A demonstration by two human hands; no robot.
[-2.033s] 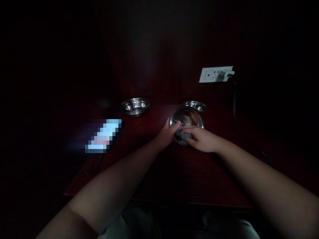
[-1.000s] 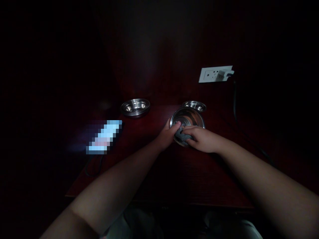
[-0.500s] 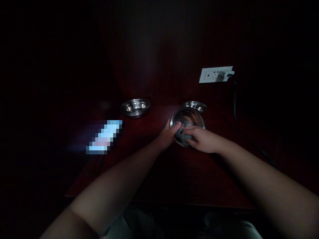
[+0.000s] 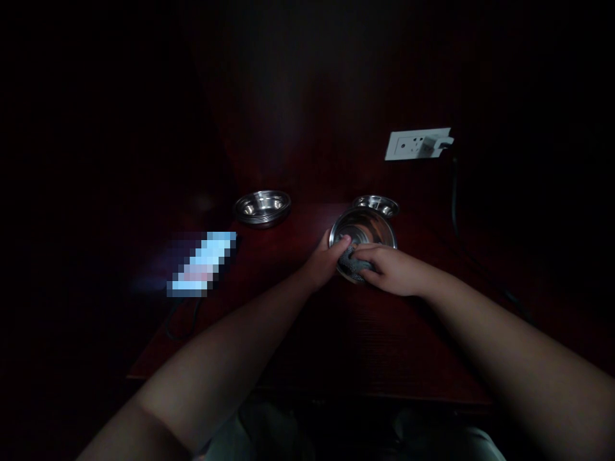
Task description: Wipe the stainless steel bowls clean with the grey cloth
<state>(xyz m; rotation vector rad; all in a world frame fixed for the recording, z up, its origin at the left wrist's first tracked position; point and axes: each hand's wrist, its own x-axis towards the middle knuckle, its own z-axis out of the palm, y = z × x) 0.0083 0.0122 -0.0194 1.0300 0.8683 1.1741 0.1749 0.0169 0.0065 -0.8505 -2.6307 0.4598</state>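
A shiny metal bowl (image 4: 372,225) is tilted with its opening toward me above the dark red table. My left hand (image 4: 329,259) grips its left rim, thumb inside and the other fingers hidden behind. Inside the bowl's lower part, my right hand (image 4: 391,269) is closed on a grey cloth (image 4: 354,261) with a speckled or knitted look, pressed against the inner wall. Just behind the held bowl sits another metal bowl (image 4: 379,203), partly covered by it. A stack of metal bowls (image 4: 262,208) stands farther left.
At the left lies a lit phone (image 4: 204,262), its screen blurred out, with a cable (image 4: 180,333) below it. On the back wall a white socket plate (image 4: 408,144) holds a plug, whose dark cord (image 4: 454,198) hangs down at the right. The table's front edge (image 4: 336,392) runs near my lap.
Almost nothing differs. Both hands, the bowl and the cloth keep nearly the same pose, and the whole view has shifted very slightly.
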